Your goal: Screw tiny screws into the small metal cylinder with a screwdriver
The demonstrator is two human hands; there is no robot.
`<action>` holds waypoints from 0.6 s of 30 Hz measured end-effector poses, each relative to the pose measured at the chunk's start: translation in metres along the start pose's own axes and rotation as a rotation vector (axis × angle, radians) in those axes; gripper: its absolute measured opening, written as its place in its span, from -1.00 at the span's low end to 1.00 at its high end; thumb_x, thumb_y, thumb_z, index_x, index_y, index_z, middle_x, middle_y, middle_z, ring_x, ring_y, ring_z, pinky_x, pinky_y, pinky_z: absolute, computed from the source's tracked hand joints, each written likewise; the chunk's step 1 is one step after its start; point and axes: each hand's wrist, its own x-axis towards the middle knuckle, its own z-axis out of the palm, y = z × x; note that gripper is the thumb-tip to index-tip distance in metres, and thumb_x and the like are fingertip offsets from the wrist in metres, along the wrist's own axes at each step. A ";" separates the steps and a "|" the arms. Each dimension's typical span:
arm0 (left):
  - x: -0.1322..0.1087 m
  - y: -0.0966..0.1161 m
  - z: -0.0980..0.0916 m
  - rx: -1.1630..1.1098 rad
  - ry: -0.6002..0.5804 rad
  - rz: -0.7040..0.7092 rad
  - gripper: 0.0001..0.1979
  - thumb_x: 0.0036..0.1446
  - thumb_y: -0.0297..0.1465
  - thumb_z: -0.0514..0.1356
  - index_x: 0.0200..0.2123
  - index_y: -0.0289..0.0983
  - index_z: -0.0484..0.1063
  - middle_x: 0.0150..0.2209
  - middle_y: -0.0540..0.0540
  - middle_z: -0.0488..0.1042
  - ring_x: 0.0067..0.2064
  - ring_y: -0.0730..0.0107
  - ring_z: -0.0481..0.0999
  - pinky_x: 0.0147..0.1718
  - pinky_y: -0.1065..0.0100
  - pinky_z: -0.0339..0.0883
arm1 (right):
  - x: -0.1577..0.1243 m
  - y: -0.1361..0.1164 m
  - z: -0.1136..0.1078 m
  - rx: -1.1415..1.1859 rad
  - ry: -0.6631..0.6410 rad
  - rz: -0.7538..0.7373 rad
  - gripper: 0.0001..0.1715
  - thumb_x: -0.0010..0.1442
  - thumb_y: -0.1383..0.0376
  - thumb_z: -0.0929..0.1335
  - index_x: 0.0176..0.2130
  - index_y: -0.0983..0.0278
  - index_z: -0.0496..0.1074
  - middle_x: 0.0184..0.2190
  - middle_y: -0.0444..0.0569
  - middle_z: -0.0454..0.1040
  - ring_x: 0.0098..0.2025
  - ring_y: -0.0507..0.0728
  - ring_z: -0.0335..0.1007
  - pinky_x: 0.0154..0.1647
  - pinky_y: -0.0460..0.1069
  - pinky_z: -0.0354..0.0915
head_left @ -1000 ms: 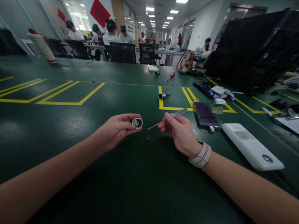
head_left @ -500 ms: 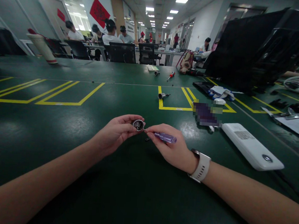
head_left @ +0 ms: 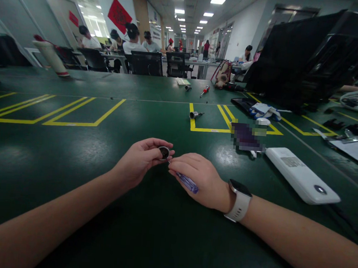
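Between the thumb and fingers of my left hand (head_left: 143, 158) is a small round metal housing (head_left: 164, 152), its hollow side facing up toward me. My right hand (head_left: 198, 179) is closed round a screwdriver with a clear purple handle (head_left: 187, 183). The handle slants down toward me, and the thin shaft points at the lower right rim of the housing. Whether the tip touches the rim is hard to make out. Both hands are held above the green table (head_left: 147, 226).
A similar metal part with a shaft (head_left: 195, 115) lies inside yellow tape markings. Farther back are a red screwdriver (head_left: 205, 91) and another small part (head_left: 187, 88). On the right lie a white power bank (head_left: 301, 175), a blurred-out phone (head_left: 246, 136), gloves (head_left: 265, 111) and a clipboard (head_left: 354, 145).
My right hand has turned and shifted slightly left and down, so the screwdriver handle now slopes more steeply toward me. The housing in my left hand has tilted and moved slightly down.
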 end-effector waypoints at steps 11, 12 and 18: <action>0.001 -0.001 0.001 0.044 0.015 0.017 -0.84 -0.06 -0.60 0.21 -0.34 -0.37 0.50 -0.35 -0.14 0.57 -0.36 0.42 0.54 -0.36 0.45 0.43 | 0.001 -0.005 -0.004 -0.017 0.013 0.011 -0.82 0.26 0.36 0.22 -0.20 0.33 0.38 -0.28 0.08 0.53 -0.22 0.13 0.44 -0.18 0.06 0.35; 0.000 -0.001 0.001 0.050 0.014 0.016 -0.84 -0.06 -0.60 0.21 -0.34 -0.37 0.50 -0.36 -0.13 0.57 -0.35 0.41 0.54 -0.36 0.45 0.43 | 0.001 -0.005 -0.004 -0.016 0.011 0.017 -0.82 0.25 0.37 0.22 -0.20 0.34 0.38 -0.28 0.08 0.53 -0.22 0.13 0.44 -0.18 0.06 0.35; -0.002 0.001 0.003 0.075 0.038 0.011 -0.86 -0.05 -0.60 0.20 -0.36 -0.36 0.50 -0.40 -0.13 0.56 -0.34 0.38 0.55 -0.34 0.41 0.45 | -0.001 -0.007 -0.001 0.073 0.036 0.079 -0.85 0.24 0.36 0.25 -0.18 0.29 0.38 -0.26 0.04 0.52 -0.20 0.12 0.44 -0.15 0.06 0.34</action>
